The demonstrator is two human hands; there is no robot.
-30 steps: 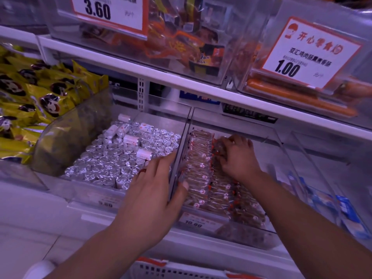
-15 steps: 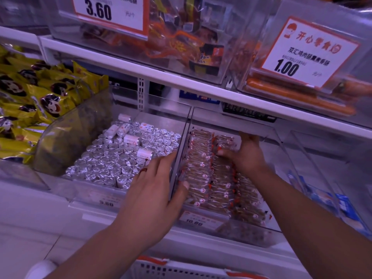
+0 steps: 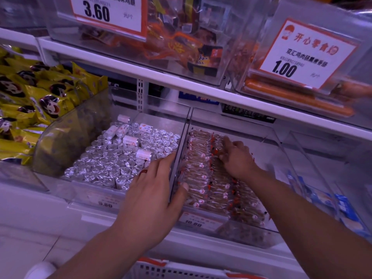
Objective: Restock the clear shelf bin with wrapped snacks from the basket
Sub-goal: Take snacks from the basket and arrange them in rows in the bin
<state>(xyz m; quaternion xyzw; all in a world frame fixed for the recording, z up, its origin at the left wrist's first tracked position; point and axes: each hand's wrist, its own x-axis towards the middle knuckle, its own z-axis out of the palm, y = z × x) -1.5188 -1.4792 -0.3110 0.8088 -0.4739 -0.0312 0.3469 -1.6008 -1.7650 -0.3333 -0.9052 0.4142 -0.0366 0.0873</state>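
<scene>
left hand (image 3: 149,198): we pinched side wall of clear bin (image 3: 251,128), thumb inside | right hand (image 3: 239,160): fingers (image 3: 227,141) curled onto wrapped snacks (image 3: 203,178), couldn't tell if grasping | basket (image 3: 177,271) sat below

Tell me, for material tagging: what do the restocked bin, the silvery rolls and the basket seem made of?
The clear bin: glossy transparent plastic, perhaps acrylic; the wrapped snacks show through. The silvery rolls: likely foil, crinkled and glinting. The basket: white matt plastic, seemingly, with moulded slots.

White shelf (image 3: 30,202) with two clear bins just beside each other: foil-roll bin (image 3: 70,141) left, wrapped-snack bin (image 3: 281,158) right.
</scene>
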